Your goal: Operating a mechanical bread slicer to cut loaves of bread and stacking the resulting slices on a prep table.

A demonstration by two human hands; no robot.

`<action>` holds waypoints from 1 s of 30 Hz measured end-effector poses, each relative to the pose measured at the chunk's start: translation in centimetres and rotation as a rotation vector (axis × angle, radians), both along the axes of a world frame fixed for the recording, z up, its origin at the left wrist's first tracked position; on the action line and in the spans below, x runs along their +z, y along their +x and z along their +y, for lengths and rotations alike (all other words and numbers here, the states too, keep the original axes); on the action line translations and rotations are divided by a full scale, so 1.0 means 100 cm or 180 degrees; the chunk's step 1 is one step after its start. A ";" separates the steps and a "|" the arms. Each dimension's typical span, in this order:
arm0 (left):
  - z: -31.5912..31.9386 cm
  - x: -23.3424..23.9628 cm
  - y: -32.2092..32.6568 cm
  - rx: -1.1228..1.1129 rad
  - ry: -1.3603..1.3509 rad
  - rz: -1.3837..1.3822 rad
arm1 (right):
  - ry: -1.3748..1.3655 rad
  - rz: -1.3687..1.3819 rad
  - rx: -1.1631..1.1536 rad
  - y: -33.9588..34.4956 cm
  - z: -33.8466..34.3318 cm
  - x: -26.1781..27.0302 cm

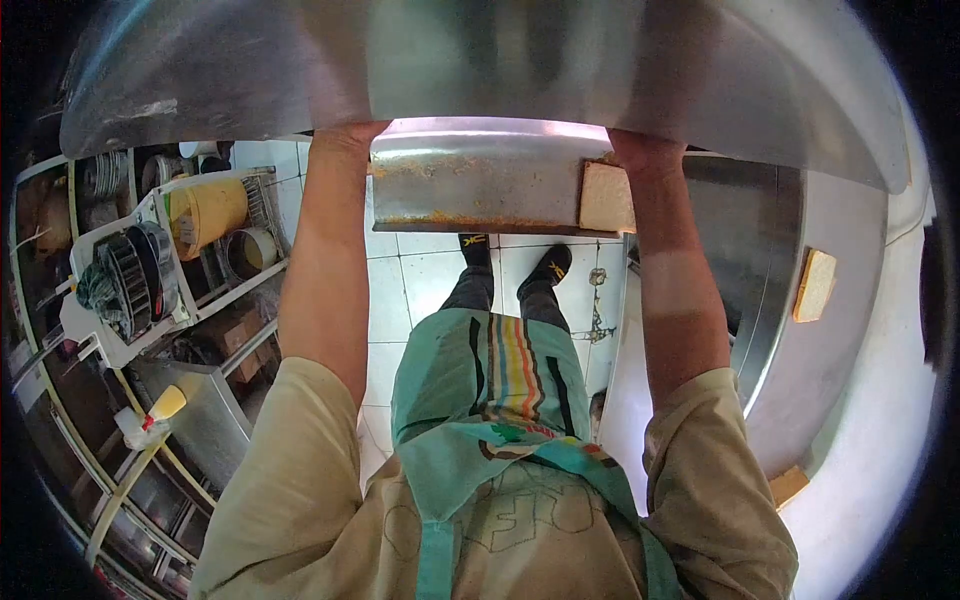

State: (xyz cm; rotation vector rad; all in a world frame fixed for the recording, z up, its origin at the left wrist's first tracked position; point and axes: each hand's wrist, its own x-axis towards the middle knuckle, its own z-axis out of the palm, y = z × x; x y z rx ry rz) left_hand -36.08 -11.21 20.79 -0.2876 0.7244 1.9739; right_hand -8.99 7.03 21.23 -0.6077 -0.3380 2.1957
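A broad curved stainless-steel surface (495, 60) fills the top of the view and hides most of both hands. My left hand (354, 133) shows only at the wrist and its base, at the surface's lower edge. The base of my right hand (646, 148) shows at the same edge, further right. Whether the fingers hold anything is hidden. Between my forearms lies a metal ledge (480, 187) with brownish stains along it. A slice of white bread (606, 198) is on the ledge's right end, partly behind my right forearm.
On the right, another bread slice (814, 285) lies on a metal counter (832, 367). Racks at the left hold a yellow container (214, 214), stacked plates (109, 176) and a white basket (97, 247) of dark items. A yellow squeeze bottle (166, 403) is below them. White floor tiles (435, 289) surround my feet.
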 end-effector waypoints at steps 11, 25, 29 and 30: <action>-0.003 0.007 0.005 -0.0198 0.0457 0.0113 | -0.0046 0.0385 0.0164 0.004 0.008 -0.014; -0.012 -0.023 -0.013 -0.0147 0.0167 -0.0180 | 0.0203 -0.0329 0.0025 -0.001 -0.003 -0.006; -0.008 -0.023 -0.009 -0.0557 0.0791 -0.0270 | 0.0192 0.0215 0.0241 0.011 0.009 -0.024; -0.008 -0.018 -0.005 -0.0250 0.0456 -0.0237 | 0.0183 0.0406 0.0326 0.010 0.009 -0.024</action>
